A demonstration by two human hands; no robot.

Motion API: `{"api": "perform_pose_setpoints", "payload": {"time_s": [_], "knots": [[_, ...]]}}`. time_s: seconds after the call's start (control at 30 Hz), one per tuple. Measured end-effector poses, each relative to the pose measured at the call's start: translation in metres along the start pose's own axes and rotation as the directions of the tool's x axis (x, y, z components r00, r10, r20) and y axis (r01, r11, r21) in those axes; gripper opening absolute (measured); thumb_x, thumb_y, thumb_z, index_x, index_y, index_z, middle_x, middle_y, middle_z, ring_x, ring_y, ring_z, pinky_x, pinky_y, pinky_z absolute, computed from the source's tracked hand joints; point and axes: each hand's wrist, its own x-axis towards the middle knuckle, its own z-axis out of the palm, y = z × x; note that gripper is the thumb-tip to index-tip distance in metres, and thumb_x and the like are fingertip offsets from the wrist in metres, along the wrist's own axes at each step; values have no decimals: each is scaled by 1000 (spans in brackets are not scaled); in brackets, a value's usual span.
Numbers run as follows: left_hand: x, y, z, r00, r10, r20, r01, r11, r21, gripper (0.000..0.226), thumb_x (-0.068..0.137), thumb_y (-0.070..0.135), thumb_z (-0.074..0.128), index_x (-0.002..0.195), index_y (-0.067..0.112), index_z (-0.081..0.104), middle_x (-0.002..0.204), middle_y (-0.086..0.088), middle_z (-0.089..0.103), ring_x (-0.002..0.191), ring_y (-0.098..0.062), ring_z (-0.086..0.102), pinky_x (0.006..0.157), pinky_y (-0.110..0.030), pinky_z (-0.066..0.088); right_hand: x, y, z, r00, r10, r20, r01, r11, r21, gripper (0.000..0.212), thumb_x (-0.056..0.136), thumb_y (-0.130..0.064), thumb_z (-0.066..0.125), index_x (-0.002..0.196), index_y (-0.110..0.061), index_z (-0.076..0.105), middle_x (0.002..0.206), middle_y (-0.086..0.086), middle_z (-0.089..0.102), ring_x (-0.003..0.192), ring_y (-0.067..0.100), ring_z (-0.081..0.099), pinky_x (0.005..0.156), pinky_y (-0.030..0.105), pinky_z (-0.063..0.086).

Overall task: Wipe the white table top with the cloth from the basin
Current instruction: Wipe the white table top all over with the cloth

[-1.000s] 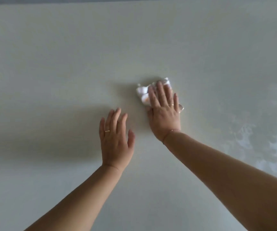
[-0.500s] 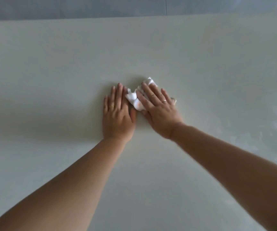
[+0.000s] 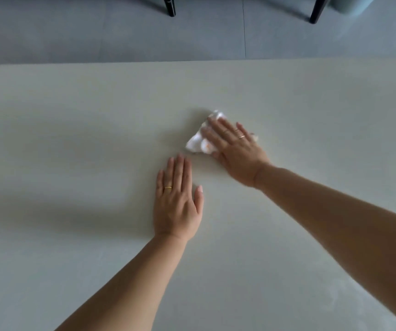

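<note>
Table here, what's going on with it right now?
A person is wiping the white table. The right hand lies flat on a crumpled white cloth, pressing it to the top. The left hand rests palm down on the bare surface beside it, apart from the cloth. No basin is in view.

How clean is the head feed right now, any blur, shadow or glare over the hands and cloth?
Head view: the right hand and the cloth under it are slightly motion-smeared; the left hand, flat on the table top, is sharper. Soft shadow bands lie left of both hands. No hard glare; the light is even and dim. The table's far edge bows a little from the wide lens.
</note>
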Motion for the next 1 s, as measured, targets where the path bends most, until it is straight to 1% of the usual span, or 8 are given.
{"api": "perform_pose_setpoints", "payload": {"time_s": [0.2, 0.33, 0.43, 0.5, 0.63, 0.83, 0.93, 1.0], "knots": [[0, 1, 0, 1000, -26, 6, 26, 1000, -13, 62, 91, 34, 33, 145, 4, 34, 153, -14, 31, 142, -29, 28, 115, -46, 23, 41, -2, -6, 689, 718, -103, -689, 692, 214, 55, 98, -26, 31, 150, -29, 13, 160, -1, 1, 146, 21, -6, 116, 41, -7], [0, 3, -4, 999, -22, 26, 22, 1000, -15, 61, 90, 33, 33, 143, 2, 37, 150, -16, 35, 139, -32, 33, 114, -49, 24, 37, -52, 7, 971, 237, -19, -234, 966, 112, 59, 97, -27, 35, 150, -29, 10, 160, 0, -2, 146, 21, -8, 115, 40, -9], [12, 2, -8, 1000, 19, 4, -19, 999, -32, 63, 88, 34, 35, 142, 1, 39, 150, -16, 35, 140, -31, 32, 115, -47, 20, 41, 4, -11, 998, -33, 44, 32, 999, 33, 56, 99, -32, 35, 150, -29, 11, 160, -3, 3, 147, 18, -2, 116, 38, -2], [35, 6, -10, 999, 25, -32, -26, 999, -36, 64, 90, 36, 35, 144, 3, 35, 153, -15, 29, 143, -29, 25, 118, -43, 13, 47, 46, -23, 982, 187, 11, -187, 980, 63, 55, 99, -31, 35, 150, -29, 14, 160, -2, 5, 147, 17, 0, 116, 39, -1], [80, 21, 0, 1000, -20, -14, 19, 999, -36, 65, 96, 41, 34, 150, 8, 19, 159, -9, 13, 147, -22, 8, 119, -36, -2, 65, 46, -23, 726, 683, -78, -662, 726, 187, 54, 99, -31, 29, 150, -30, 13, 160, -2, 1, 147, 20, -4, 117, 42, -4], [85, 25, 10, 999, -36, -21, 36, 999, -38, 68, 94, 42, 39, 149, 5, 23, 157, -12, 21, 146, -25, 14, 119, -39, 6, 79, 32, -20, 999, 43, 22, -43, 999, 2, 54, 99, -37, 29, 150, -29, 12, 160, -3, 3, 147, 19, -1, 116, 40, -3], [85, 26, 9, 999, -37, -5, 36, 998, -42, 69, 92, 43, 34, 149, 7, 22, 158, -9, 17, 147, -24, 13, 119, -39, 7, 95, 93, -37, 954, 298, -25, -297, 954, 39, 54, 99, -34, 30, 150, -28, 13, 160, -3, 3, 147, 16, -1, 117, 40, -2], [86, 27, 8, 999, -41, 5, 41, 999, -34, 71, 90, 45, 29, 149, 7, 23, 158, -9, 17, 146, -24, 14, 119, -39, 9, 111, 108, -44, 793, 608, -45, -594, 787, 168, 53, 99, -34, 27, 150, -28, 14, 160, -3, 2, 147, 18, -3, 117, 42, -4]]}}
